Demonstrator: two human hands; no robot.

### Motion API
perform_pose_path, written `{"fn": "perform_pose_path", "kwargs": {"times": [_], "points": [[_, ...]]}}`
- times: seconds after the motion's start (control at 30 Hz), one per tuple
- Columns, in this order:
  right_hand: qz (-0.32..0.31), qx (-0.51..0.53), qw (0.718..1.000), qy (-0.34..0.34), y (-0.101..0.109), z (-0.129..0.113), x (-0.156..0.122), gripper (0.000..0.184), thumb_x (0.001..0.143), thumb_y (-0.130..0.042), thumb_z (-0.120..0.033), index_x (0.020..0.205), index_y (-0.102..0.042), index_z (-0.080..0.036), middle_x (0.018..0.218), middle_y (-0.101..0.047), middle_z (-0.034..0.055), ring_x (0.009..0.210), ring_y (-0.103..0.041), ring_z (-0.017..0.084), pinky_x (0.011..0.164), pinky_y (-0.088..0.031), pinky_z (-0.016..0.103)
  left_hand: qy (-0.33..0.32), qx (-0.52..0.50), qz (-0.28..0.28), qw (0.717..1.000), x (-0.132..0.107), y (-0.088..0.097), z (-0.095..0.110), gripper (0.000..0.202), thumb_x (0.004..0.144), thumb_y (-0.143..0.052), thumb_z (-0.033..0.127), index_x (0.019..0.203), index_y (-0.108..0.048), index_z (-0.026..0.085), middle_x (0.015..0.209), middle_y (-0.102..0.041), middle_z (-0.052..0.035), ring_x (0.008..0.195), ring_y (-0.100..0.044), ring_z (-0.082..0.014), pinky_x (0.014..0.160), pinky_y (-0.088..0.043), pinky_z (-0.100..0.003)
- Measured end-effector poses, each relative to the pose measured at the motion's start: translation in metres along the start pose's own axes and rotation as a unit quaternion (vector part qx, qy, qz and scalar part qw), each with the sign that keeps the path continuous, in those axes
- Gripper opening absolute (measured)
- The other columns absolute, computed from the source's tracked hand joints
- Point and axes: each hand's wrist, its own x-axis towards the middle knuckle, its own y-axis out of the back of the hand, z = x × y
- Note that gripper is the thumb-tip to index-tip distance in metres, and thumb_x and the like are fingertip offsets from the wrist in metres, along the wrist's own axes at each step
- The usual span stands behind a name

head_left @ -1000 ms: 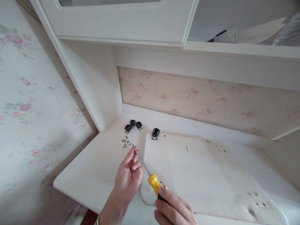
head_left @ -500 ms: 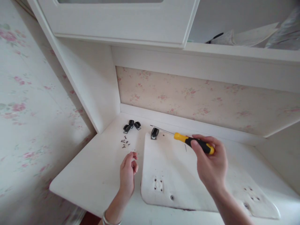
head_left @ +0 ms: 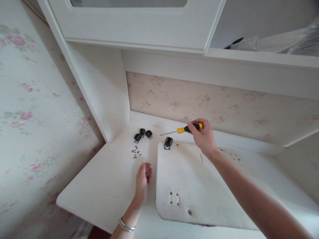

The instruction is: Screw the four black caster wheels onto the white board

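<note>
My right hand [head_left: 203, 136] grips the yellow-and-black handle of a screwdriver [head_left: 183, 129]. Its thin shaft points left, with the tip above the desk, to the left of and behind a black caster [head_left: 168, 142]. That caster stands wheel-up at the back left corner of a white board [head_left: 189, 181]. My left hand [head_left: 144, 176] hovers beside the board's left edge, its fingers loosely curled and nothing visible in them. Just beyond it lie several small dark screws [head_left: 136, 151]. Behind these, three loose casters [head_left: 142, 131] sit close together.
The white desk [head_left: 104, 186] carries the board, which has screw holes near its corners and a thin dark piece [head_left: 201, 158] on top. A cabinet [head_left: 139, 30] overhangs the back. A side panel [head_left: 102, 89] and flowered wall [head_left: 32, 132] are at left.
My right hand has moved left and toward the back with the screwdriver, whose tip is now lower, near the desk's rear. My left hand stays by the board's edge. The view has shifted slightly.
</note>
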Motion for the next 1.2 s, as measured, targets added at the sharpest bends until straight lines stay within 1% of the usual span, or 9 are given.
{"fn": "perform_pose_path", "kwargs": {"times": [0.23,0.37,0.53,0.6,0.73,0.83,0.97,1.1,1.2], "points": [[-0.012,-0.047,0.999,0.001,0.01,0.01,-0.003,0.041,0.077,-0.071,-0.054,0.102,-0.057,-0.024,0.096,-0.065,0.0039,0.082,-0.065,0.021,0.075,-0.059,0.043,0.053,-0.042,-0.016,0.998,0.003,0.001,-0.002,0.044,0.079,-0.067,0.06,0.087,-0.064,0.017,0.065,-0.056,0.0026,0.051,-0.046,-0.008,0.044,-0.03,-0.021],[-0.016,-0.073,0.997,0.014,0.021,0.007,-0.002,0.043,0.076,-0.071,-0.056,0.102,-0.058,-0.024,0.096,-0.066,0.0051,0.083,-0.065,0.022,0.074,-0.058,0.042,0.062,-0.054,-0.017,0.996,0.002,0.0,0.0,0.04,0.08,-0.067,0.057,0.086,-0.063,0.017,0.067,-0.057,0.0024,0.054,-0.048,-0.0083,0.046,-0.032,-0.021],[0.003,-0.176,0.983,0.062,0.029,0.0,0.001,0.04,0.078,-0.069,-0.056,0.101,-0.059,-0.024,0.096,-0.067,0.0058,0.082,-0.063,0.023,0.076,-0.053,0.042,0.066,-0.065,-0.016,0.996,0.001,0.0,0.003,0.04,0.078,-0.069,0.056,0.086,-0.063,0.017,0.069,-0.057,0.0021,0.055,-0.049,-0.0084,0.047,-0.033,-0.021],[0.013,-0.171,0.983,0.068,0.028,-0.003,0.003,0.04,0.079,-0.068,-0.055,0.102,-0.058,-0.024,0.096,-0.068,0.0059,0.083,-0.063,0.023,0.076,-0.052,0.041,0.067,-0.068,-0.016,0.995,0.001,0.0,0.003,0.041,0.078,-0.07,0.057,0.085,-0.062,0.017,0.07,-0.057,0.0021,0.055,-0.048,-0.0083,0.047,-0.033,-0.021],[0.025,-0.13,0.988,0.081,0.021,-0.01,0.009,0.038,0.079,-0.069,-0.054,0.103,-0.056,-0.026,0.097,-0.066,0.0056,0.086,-0.062,0.023,0.078,-0.051,0.042,0.067,-0.063,-0.02,0.996,0.002,-0.001,0.003,0.041,0.077,-0.07,0.057,0.085,-0.062,0.018,0.068,-0.057,0.0024,0.055,-0.048,-0.0085,0.047,-0.032,-0.021],[0.011,-0.129,0.986,0.106,0.012,-0.019,0.014,0.035,0.085,-0.062,-0.054,0.105,-0.055,-0.026,0.097,-0.064,0.0059,0.084,-0.061,0.023,0.079,-0.049,0.043,0.064,-0.048,-0.028,0.996,0.001,0.0,0.004,0.039,0.077,-0.07,0.055,0.085,-0.062,0.018,0.069,-0.058,0.0026,0.056,-0.049,-0.0086,0.048,-0.032,-0.021],[-0.044,-0.138,0.977,0.157,-0.004,-0.038,0.02,0.032,0.091,-0.054,-0.049,0.113,-0.051,-0.025,0.101,-0.062,0.0069,0.085,-0.061,0.022,0.079,-0.049,0.042,0.056,-0.015,-0.061,0.996,-0.002,0.0,0.004,0.036,0.075,-0.072,0.053,0.081,-0.063,0.018,0.068,-0.059,0.0027,0.054,-0.047,-0.0083,0.048,-0.03,-0.021],[-0.113,-0.168,0.96,0.195,-0.021,-0.056,0.024,0.027,0.091,-0.053,-0.043,0.11,-0.051,-0.024,0.104,-0.062,0.0086,0.093,-0.061,0.024,0.085,-0.048,0.041,0.052,0.015,-0.106,0.993,-0.005,0.0,0.002,0.035,0.076,-0.072,0.052,0.079,-0.061,0.018,0.066,-0.056,0.004,0.051,-0.043,-0.0075,0.047,-0.026,-0.022],[-0.169,-0.192,0.936,0.24,-0.033,-0.063,0.027,0.02,0.091,-0.052,-0.039,0.105,-0.051,-0.024,0.107,-0.062,0.0102,0.098,-0.061,0.025,0.088,-0.048,0.042,0.049,0.032,-0.132,0.989,-0.005,-0.001,0.0,0.037,0.076,-0.071,0.055,0.08,-0.06,0.019,0.059,-0.049,0.0057,0.048,-0.039,-0.0078,0.045,-0.022,-0.023]]}}
